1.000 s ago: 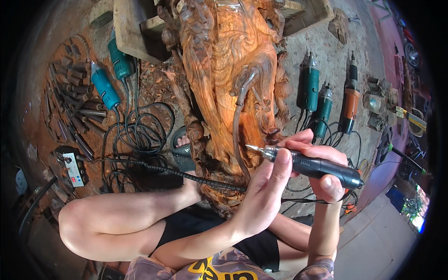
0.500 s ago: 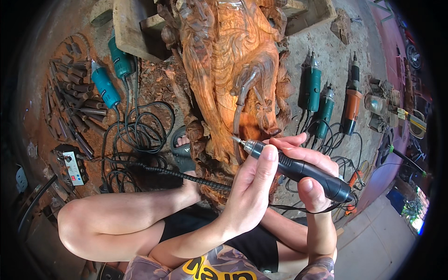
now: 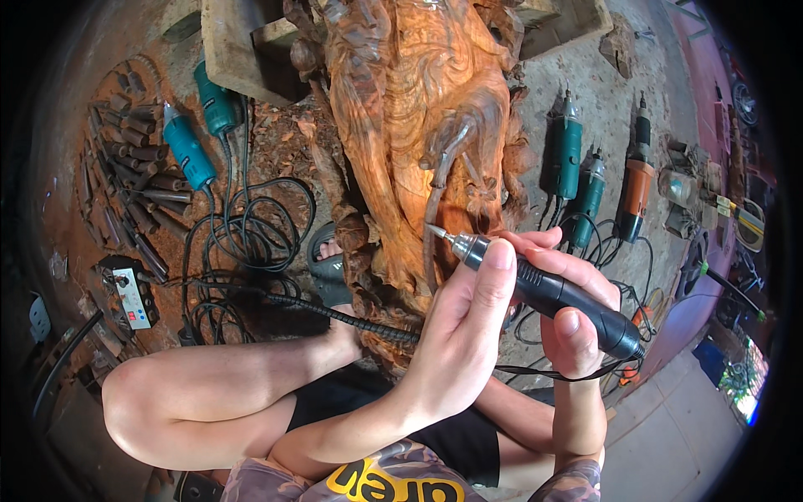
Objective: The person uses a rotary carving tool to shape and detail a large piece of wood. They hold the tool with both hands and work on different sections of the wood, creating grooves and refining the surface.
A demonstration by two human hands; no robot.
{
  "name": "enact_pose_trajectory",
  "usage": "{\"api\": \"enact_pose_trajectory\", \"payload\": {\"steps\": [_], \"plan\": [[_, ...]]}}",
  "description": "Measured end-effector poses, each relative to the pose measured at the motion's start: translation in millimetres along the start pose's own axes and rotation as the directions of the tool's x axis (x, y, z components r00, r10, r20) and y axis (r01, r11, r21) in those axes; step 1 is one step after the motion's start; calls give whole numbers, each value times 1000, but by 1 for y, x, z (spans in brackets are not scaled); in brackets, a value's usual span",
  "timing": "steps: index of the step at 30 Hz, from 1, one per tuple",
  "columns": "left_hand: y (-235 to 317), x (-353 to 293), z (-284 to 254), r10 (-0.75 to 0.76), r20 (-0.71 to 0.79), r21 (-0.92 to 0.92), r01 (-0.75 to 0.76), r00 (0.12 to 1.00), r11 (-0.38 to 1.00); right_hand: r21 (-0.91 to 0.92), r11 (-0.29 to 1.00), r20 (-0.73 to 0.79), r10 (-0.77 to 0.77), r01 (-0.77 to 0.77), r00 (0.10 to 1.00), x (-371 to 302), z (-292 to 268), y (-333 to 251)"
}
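Note:
A black rotary carving tool (image 3: 562,303) with a silver collar and a thin pointed bit is held at a slant between both hands. My right hand (image 3: 574,350) wraps its rear body, with the fingers over the top and the thumb below. Closed around the front part is my left hand (image 3: 464,343), its thumb lying along the body near the collar. The bit points up and left at a thin dark stem on the carved reddish-brown wood sculpture (image 3: 401,167); whether it touches, I cannot tell. A black cord trails from the tool's rear end.
Two teal power tools (image 3: 189,151) and coiled black cables lie at left beside a pile of dark carving bits (image 3: 138,184) and a power strip (image 3: 130,299). At right are two green grinders (image 3: 566,155) and an orange one (image 3: 637,197). A wooden frame (image 3: 242,58) stands behind.
Both hands and the carving tool have shifted slightly right, and the bit has moved a little up along the dark stem. The grip looks the same.

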State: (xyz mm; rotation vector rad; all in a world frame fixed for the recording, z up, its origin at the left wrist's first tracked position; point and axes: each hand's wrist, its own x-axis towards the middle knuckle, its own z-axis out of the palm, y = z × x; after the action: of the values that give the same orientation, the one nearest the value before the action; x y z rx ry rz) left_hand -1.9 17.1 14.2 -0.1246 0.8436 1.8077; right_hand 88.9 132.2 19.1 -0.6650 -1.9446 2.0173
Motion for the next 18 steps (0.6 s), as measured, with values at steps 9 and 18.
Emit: {"api": "enact_pose_trajectory", "payload": {"steps": [9,18], "plan": [[-5,-3,-1,-22,-18,-52,21,1000,998,22,998,52,52,-53,997,-3,-6,4],[11,3,8,-28,50,146,20,998,989,-60,980,74,-184,188,980,-14,-14,9]]}}
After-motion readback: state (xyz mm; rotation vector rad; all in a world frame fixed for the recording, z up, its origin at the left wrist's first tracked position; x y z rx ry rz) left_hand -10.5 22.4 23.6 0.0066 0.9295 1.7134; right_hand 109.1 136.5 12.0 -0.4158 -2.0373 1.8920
